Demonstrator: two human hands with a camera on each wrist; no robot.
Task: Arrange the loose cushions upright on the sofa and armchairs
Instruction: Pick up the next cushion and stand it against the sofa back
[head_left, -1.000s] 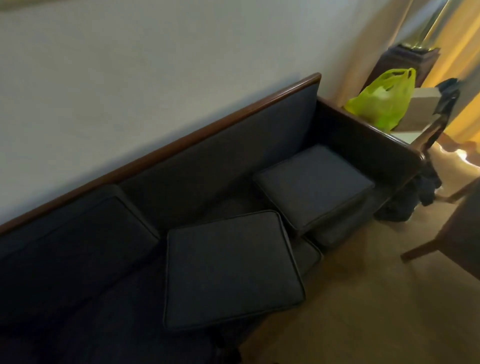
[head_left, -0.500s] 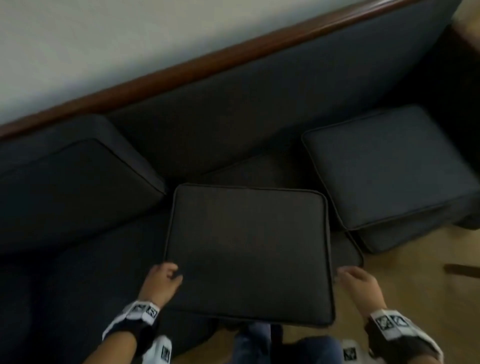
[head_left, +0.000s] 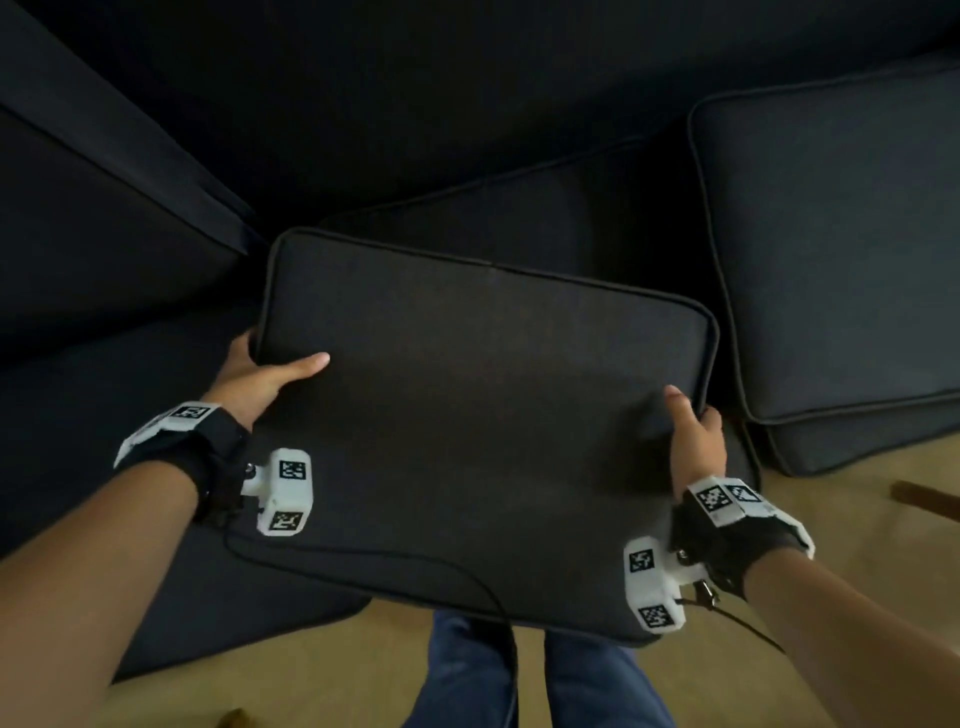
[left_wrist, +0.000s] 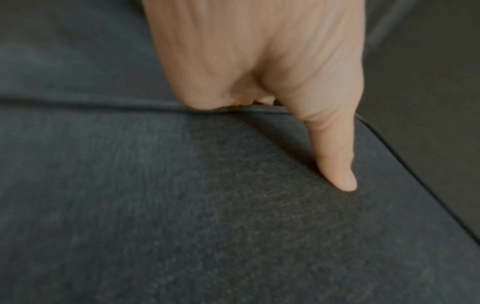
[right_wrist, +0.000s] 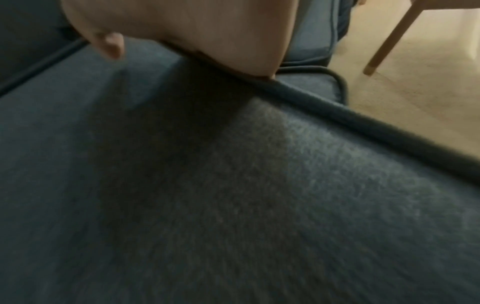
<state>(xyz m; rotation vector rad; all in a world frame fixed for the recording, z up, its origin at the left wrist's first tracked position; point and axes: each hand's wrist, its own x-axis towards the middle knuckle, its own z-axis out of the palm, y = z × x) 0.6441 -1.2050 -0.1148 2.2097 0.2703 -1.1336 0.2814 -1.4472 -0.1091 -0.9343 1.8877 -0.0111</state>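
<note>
Cushions: I count three loose ones in the head view. The middle cushion (head_left: 483, 431) is in my hands, a second cushion (head_left: 841, 249) lies flat at the right, a third cushion (head_left: 88, 208) leans at the left.
Hands: two, each wearing a wrist camera with coded markers.
Left hand (head_left: 254, 379): grips the middle cushion's left edge, thumb flat on the top face, fingers curled under the edge.
Right hand (head_left: 693, 441): grips the right edge the same way, thumb on top, fingers wrapped below.
Cushion location: held over the front of the sofa (head_left: 467, 104), its near edge projecting past the seat above my legs (head_left: 545, 675).
Left wrist view: shows the thumb (left_wrist: 335, 164) pressed onto the fabric and the piped edge; the fingers underneath are hidden.
Right wrist view: shows the palm on the piped edge, plus a wooden chair leg (right_wrist: 389, 41) on the carpet (right_wrist: 415, 92); the head view shows only a brown sliver at its right border there.
Obstructions: the second cushion sits just beside the held one, on the seat cushion; a black cable (head_left: 389, 561) trails across the held cushion's top face.
</note>
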